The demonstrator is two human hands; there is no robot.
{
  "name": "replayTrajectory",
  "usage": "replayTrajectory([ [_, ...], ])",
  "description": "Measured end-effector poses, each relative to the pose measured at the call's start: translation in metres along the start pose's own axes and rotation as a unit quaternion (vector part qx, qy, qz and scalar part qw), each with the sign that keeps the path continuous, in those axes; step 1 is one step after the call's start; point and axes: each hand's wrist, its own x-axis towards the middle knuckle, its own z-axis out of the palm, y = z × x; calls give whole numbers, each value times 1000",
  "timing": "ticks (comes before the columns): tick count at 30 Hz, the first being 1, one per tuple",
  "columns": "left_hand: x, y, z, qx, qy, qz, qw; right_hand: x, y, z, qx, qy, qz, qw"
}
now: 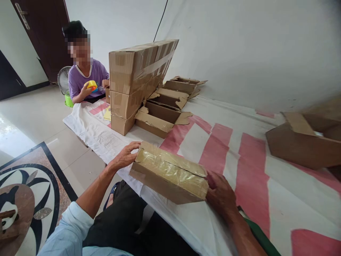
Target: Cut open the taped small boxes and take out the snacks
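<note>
A closed cardboard box (170, 172) with shiny tape across its top lies at the near edge of the cloth-covered table, between my two hands. My left hand (126, 155) grips its left end, fingers around the upper corner. At the right end, my right hand (220, 192) holds the box, with its fingertips partly hidden behind the corner. Something reddish shows beside the right fingers; I cannot make out whether it is the cloth or an object.
Taped boxes (124, 83) stand stacked beyond my left hand. Open boxes (160, 119) line up behind them; another open carton (306, 142) sits at the right. Across the table (250, 177), a person (89, 76) in purple holds a yellow object (92, 84).
</note>
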Motion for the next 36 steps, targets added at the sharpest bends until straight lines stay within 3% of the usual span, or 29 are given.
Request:
replayTrajectory([
  [12,0,1,-2,11,2,-6,1000,3,-4,6,4,24,0,1000],
  [16,2,6,-4,4,-3,-1,1000,6,-15,0,58,19,27,998],
  [19,4,10,-9,6,-18,8,1000,3,-32,-14,189,10,81,979],
  [22,8,14,-15,11,-41,12,999,-8,-57,-27,323,37,144,935],
  [26,11,18,-22,12,-72,12,997,-28,-100,-38,443,44,111,889],
  [31,7,21,-25,13,-83,10,996,-45,-148,-49,419,-16,22,908],
  [36,1,22,-22,-27,-76,6,997,-48,-162,-57,363,-13,-13,932],
])
